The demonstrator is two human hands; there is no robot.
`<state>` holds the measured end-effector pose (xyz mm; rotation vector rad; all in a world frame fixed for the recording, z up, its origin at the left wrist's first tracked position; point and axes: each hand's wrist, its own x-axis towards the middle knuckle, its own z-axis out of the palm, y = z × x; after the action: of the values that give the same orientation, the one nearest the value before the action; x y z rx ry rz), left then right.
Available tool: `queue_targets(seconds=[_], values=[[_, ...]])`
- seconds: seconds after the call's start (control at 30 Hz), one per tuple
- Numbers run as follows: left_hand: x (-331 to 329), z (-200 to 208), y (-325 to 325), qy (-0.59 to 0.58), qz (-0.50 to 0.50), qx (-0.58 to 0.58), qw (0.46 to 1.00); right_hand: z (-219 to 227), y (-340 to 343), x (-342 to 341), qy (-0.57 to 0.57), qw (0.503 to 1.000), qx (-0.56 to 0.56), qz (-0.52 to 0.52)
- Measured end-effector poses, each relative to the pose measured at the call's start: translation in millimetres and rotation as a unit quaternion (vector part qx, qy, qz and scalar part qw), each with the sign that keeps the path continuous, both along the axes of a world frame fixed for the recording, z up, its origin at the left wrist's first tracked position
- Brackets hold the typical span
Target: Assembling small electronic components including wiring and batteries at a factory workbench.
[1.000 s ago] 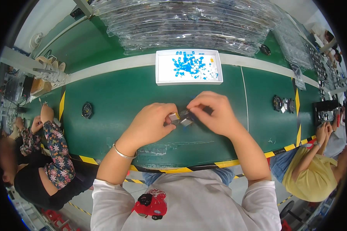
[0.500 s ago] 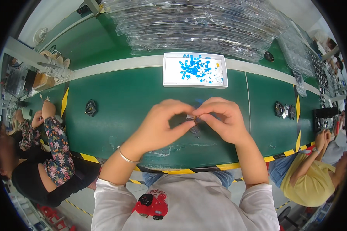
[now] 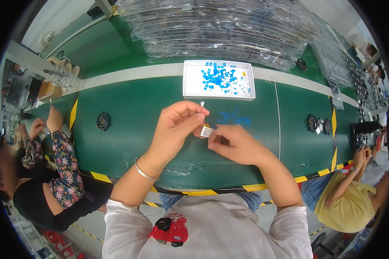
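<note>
Above the green table my left hand (image 3: 175,127) pinches a thin wire with a small white tip standing up past its fingertips. A small silver battery (image 3: 206,131) with a yellowish top edge hangs just below those fingertips. Close against it on the right, my right hand (image 3: 237,144) is closed, palm down, with its fingers curled. Under these fingers a dark part (image 3: 224,140) peeks out, mostly hidden. A small dark blue piece (image 3: 213,126) shows between the battery and the right fingers. Blue bits (image 3: 234,118) lie on the table just beyond.
A white box (image 3: 218,97) of blue and white pieces stands ahead. Behind it are stacked clear plastic trays (image 3: 224,30). Round black watch-like parts lie at left (image 3: 102,121) and right (image 3: 313,124). Striped tape (image 3: 194,192) lines the near edge. Co-workers sit on both sides.
My hands have shifted: the left rose slightly and the right turned palm down and came lower. The silver battery now shows clearly, as do blue bits on the table.
</note>
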<state>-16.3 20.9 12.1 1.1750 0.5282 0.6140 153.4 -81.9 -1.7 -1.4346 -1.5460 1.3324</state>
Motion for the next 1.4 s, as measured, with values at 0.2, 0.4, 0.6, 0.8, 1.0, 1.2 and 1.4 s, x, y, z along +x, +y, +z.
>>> queue_targets(seconds=[0.2,0.4,0.6,0.8,1.0,1.2,1.4], values=[[2,-1,-6,0.037,-0.017,-0.025,0.999,13,-2,11,-0.086,0.968,0.203,-0.117],[8,-8,-15,0.037,-0.065,-0.019,0.997,15,-5,0,-0.101,0.907,0.327,-0.244],[6,-9,-16,0.039,-0.091,-0.024,0.995,10,-3,-1,-0.177,0.884,0.38,-0.206],[5,-6,-27,0.074,-0.043,0.089,0.992,6,-4,1,0.036,0.95,0.219,-0.22],[8,-5,-26,0.058,-0.063,0.037,0.996,3,-4,7,0.133,0.957,0.125,-0.224],[5,-8,-19,0.039,-0.105,-0.003,0.994,9,-3,9,-0.04,0.944,0.284,-0.162],[2,-7,-18,0.052,-0.123,-0.012,0.991,7,-1,9,-0.076,0.931,0.329,-0.143]])
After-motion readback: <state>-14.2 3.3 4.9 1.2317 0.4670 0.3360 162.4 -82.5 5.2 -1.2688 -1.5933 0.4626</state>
